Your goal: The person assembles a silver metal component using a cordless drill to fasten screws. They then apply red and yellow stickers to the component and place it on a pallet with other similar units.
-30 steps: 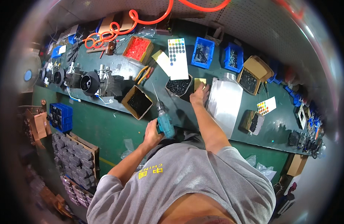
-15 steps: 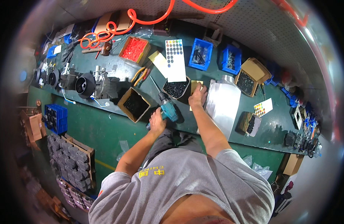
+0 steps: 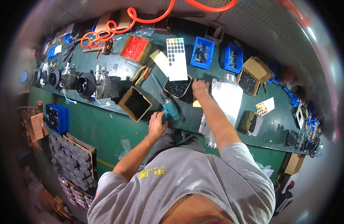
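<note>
My left hand (image 3: 157, 125) is wrapped round the handle of a teal cordless drill (image 3: 172, 110), which lies on the green bench with its long bit pointing away from me. My right hand (image 3: 200, 89) is just right of an open box of small black screws (image 3: 177, 89). Its fingers are bent and close together, tips down; whatever they may hold is hidden. Part of a yellow sheet (image 3: 196, 103) shows below that hand. Right of it, a shiny silver sheet-metal housing (image 3: 228, 99) lies across the bench, partly behind my right forearm.
A white card with coloured round stickers (image 3: 176, 61) overlaps the screw box. Around are a carton of dark parts (image 3: 135, 104), a box of red caps (image 3: 134, 48), blue bins (image 3: 202, 52), pliers (image 3: 143, 74) and motor units with black fans (image 3: 86, 85). An orange air hose (image 3: 131, 16) hangs above.
My right hand has moved slightly right, and its fingers now cover most of the yellow sheet's place. More of the metal housing's near end shows. The left hand stays on the drill.
</note>
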### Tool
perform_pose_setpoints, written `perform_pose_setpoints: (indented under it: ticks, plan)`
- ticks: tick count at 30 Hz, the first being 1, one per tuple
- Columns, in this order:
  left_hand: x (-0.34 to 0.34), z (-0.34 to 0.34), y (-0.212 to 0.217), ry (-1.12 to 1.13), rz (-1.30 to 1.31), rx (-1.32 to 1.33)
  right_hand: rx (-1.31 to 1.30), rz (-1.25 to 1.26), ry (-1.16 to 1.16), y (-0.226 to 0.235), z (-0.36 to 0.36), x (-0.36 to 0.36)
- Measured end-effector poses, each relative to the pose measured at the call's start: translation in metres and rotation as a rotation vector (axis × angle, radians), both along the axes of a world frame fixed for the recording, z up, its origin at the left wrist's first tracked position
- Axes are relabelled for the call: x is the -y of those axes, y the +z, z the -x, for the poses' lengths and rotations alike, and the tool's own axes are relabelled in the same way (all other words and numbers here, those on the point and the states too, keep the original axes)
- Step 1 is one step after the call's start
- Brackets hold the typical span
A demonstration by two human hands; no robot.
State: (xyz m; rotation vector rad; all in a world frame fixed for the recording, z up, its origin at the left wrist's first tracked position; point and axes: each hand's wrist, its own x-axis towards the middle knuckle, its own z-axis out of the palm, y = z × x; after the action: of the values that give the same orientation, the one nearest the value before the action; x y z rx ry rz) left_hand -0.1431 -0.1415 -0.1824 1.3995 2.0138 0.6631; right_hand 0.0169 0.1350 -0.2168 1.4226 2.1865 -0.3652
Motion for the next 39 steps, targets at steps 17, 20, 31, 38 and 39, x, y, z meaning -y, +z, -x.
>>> perform_pose_setpoints:
  ticks: [17, 20, 31, 38, 39]
  plan:
    - [-0.14, -0.062, 0.112, -0.159, -0.039, 0.993, -1.242, -0.065, -0.475, 0.182, -0.099, 0.025]
    - [-0.139, -0.074, 0.13, -0.121, -0.104, 0.917, -1.299, -0.477, -0.497, 0.191, -0.114, 0.051]
    - [-0.141, -0.106, 0.16, -0.373, -0.283, 0.654, -1.482, 0.071, -0.61, 0.211, -0.119, 0.107]
    - [-0.134, -0.114, 0.168, -0.413, -0.217, 0.737, -1.664, 0.374, -0.793, 0.206, -0.14, 0.108]
    - [-0.132, -0.115, 0.17, -0.405, -0.203, 0.765, -1.689, 0.403, -0.824, 0.205, -0.141, 0.108]
